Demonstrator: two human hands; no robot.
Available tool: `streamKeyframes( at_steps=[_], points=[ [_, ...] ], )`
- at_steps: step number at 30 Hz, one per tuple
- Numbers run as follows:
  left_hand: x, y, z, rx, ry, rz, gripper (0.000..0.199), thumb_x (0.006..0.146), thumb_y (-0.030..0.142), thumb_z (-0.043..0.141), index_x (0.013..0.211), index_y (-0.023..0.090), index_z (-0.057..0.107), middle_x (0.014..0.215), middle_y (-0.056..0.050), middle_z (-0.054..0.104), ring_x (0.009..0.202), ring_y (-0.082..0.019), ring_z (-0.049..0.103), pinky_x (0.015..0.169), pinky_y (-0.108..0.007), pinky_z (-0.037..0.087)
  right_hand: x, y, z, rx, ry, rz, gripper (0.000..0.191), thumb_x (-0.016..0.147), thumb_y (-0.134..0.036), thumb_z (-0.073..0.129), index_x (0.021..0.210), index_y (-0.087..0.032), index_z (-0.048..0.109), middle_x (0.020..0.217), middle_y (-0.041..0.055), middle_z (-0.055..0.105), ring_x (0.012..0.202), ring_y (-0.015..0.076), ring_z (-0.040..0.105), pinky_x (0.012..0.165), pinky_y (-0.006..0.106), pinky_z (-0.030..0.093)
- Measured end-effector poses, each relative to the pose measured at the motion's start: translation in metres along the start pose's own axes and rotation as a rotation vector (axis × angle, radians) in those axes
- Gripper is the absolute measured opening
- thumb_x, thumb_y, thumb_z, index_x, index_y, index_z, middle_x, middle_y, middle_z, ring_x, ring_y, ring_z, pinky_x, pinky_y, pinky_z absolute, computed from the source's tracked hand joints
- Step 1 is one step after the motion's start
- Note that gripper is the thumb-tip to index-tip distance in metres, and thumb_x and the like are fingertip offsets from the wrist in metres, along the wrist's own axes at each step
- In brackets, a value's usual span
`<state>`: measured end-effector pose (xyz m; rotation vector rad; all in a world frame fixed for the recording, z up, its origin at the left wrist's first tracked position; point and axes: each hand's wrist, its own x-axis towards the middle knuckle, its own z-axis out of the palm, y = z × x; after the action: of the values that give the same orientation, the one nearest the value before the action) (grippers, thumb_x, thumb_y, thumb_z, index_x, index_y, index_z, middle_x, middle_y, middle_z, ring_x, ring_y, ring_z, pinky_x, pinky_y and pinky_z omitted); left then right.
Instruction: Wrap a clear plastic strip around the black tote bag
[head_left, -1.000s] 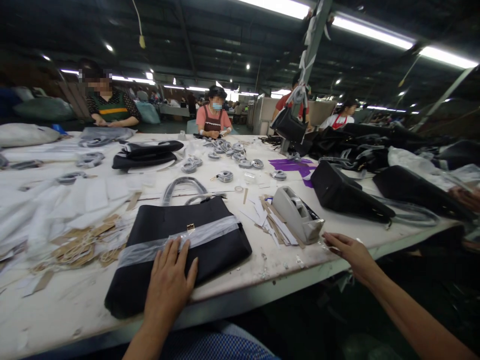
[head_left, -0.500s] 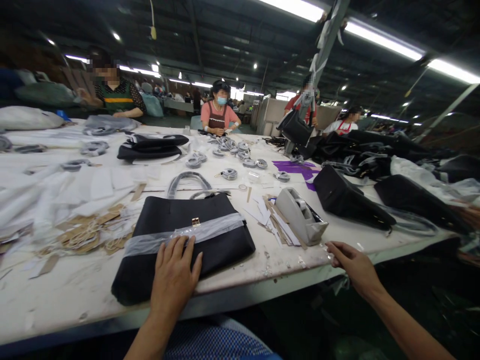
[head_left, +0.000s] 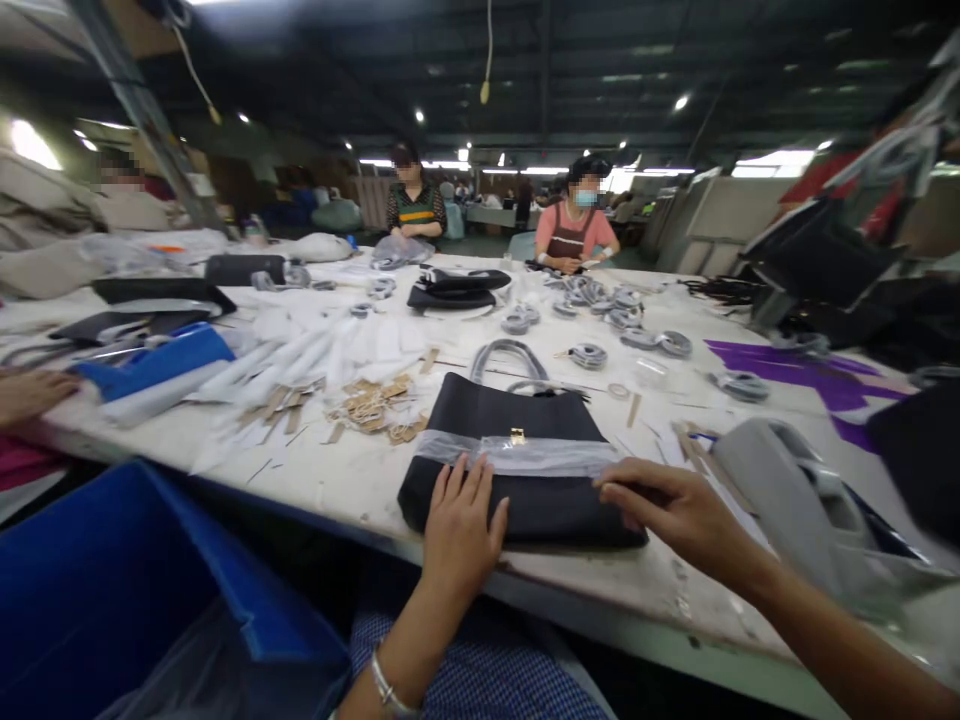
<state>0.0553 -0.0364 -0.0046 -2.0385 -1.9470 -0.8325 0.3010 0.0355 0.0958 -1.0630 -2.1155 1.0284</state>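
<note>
A black handbag (head_left: pixel 559 505) lies flat at the table's front edge, with a gold clasp (head_left: pixel 517 436) on its front and a wrapped handle (head_left: pixel 510 348) behind. A translucent plastic strip (head_left: pixel 559 458) runs across it below the clasp. My left hand (head_left: pixel 461 520) rests on the bag with fingers stretched out, the tips at the strip. At the strip's right end, my right hand (head_left: pixel 675 505) is closed in a pinch; the clear tape seen at its fingertips a moment ago is hardly visible now. A grey tape dispenser (head_left: pixel 780 490) stands to its right.
Cardboard tags (head_left: pixel 382 400) with strings lie left of the bag. Coiled, wrapped straps (head_left: pixel 589 355) and purple sheets (head_left: pixel 787 370) are farther back. A blue bin (head_left: pixel 172 560) stands below the table at left. Co-workers sit across the table; another person's hand (head_left: pixel 34 395) is at far left.
My right hand has moved left from beside the tape dispenser to the bag's right side. My left hand stays on the bag. The view has turned left, bringing in the blue bin.
</note>
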Motion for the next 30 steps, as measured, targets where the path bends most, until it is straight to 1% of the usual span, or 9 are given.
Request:
streamKeyframes(
  at_steps=[5,9,11,13,14,16,19,24,30],
  points=[
    [0.004,-0.005,-0.011,-0.186,-0.017,-0.067,0.041,0.092,0.023,0.051,0.133,0.018,0.055,0.135,-0.007,0.058,0.129,-0.028,0.048,0.112,-0.051,0.036,0.066,-0.013,0.044,0.136,-0.307,-0.077,0.031,0.086,-0.047,0.064,0.090,-0.017,0.071,0.082,0.0040,0.067,0.055,0.0104,0.055,0.052,0.023,0.045],
    [0.016,-0.014,-0.023,-0.515,0.016,-0.236,0.039,0.095,0.022,0.044,0.132,0.020,0.056,0.127,-0.008,0.063,0.119,-0.024,0.058,0.107,-0.046,0.044,0.091,-0.009,0.060,0.156,-0.442,-0.063,0.033,0.085,-0.047,0.064,0.091,-0.016,0.071,0.079,0.0032,0.065,0.055,0.0100,0.053,0.052,0.022,0.044],
    [0.025,-0.019,-0.029,-0.797,-0.032,-0.398,0.041,0.099,0.033,0.038,0.134,0.020,0.054,0.125,-0.010,0.065,0.110,-0.023,0.064,0.093,-0.040,0.054,0.096,-0.008,0.062,0.149,-0.476,-0.052,0.034,0.085,-0.048,0.063,0.092,-0.016,0.070,0.079,0.0031,0.065,0.056,0.0103,0.053,0.053,0.022,0.044],
    [0.033,-0.021,-0.032,-1.104,-0.137,-0.557,0.049,0.099,0.046,0.034,0.138,0.020,0.049,0.119,-0.012,0.067,0.097,-0.023,0.069,0.073,-0.034,0.059,0.098,-0.008,0.061,0.136,-0.496,-0.048,0.034,0.086,-0.048,0.062,0.092,-0.016,0.070,0.080,0.0030,0.065,0.057,0.0106,0.054,0.053,0.022,0.044],
    [0.037,-0.022,-0.033,-1.222,-0.185,-0.607,0.054,0.098,0.051,0.036,0.140,0.019,0.046,0.115,-0.013,0.068,0.092,-0.023,0.070,0.066,-0.031,0.059,0.098,-0.008,0.061,0.128,-0.504,-0.048,0.034,0.086,-0.048,0.062,0.092,-0.016,0.070,0.080,0.0029,0.065,0.057,0.0108,0.054,0.053,0.023,0.044],
    [0.044,-0.022,-0.033,-1.350,-0.227,-0.640,0.062,0.092,0.054,0.049,0.142,0.017,0.043,0.108,-0.012,0.069,0.089,-0.023,0.070,0.061,-0.027,0.057,0.098,-0.009,0.060,0.107,-0.521,-0.054,0.034,0.087,-0.048,0.060,0.093,-0.016,0.070,0.080,0.0029,0.066,0.058,0.0110,0.054,0.054,0.023,0.044],
    [0.050,-0.022,-0.031,-1.397,-0.191,-0.637,0.070,0.081,0.044,0.070,0.140,0.015,0.045,0.094,-0.008,0.070,0.086,-0.019,0.068,0.062,-0.022,0.052,0.098,-0.012,0.059,0.077,-0.531,-0.048,0.036,0.087,-0.050,0.059,0.093,-0.016,0.070,0.082,0.0035,0.066,0.059,0.0117,0.055,0.055,0.023,0.044],
    [0.053,-0.025,-0.031,-1.385,-0.113,-0.656,0.061,0.077,0.032,0.073,0.132,0.014,0.053,0.082,-0.003,0.069,0.077,-0.015,0.065,0.063,-0.020,0.048,0.099,-0.010,0.058,0.045,-0.518,-0.015,0.037,0.085,-0.050,0.059,0.095,-0.016,0.070,0.081,0.0040,0.067,0.061,0.0133,0.057,0.056,0.023,0.045],
    [0.053,-0.030,-0.034,-1.001,0.019,-0.543,0.046,0.078,0.027,0.072,0.123,0.019,0.061,0.087,-0.002,0.074,0.081,-0.017,0.069,0.079,-0.027,0.052,0.103,0.004,0.062,0.000,-0.476,0.024,0.038,0.083,-0.045,0.060,0.106,-0.017,0.071,0.081,0.0032,0.069,0.060,0.0149,0.060,0.062,0.027,0.047]
  ],
)
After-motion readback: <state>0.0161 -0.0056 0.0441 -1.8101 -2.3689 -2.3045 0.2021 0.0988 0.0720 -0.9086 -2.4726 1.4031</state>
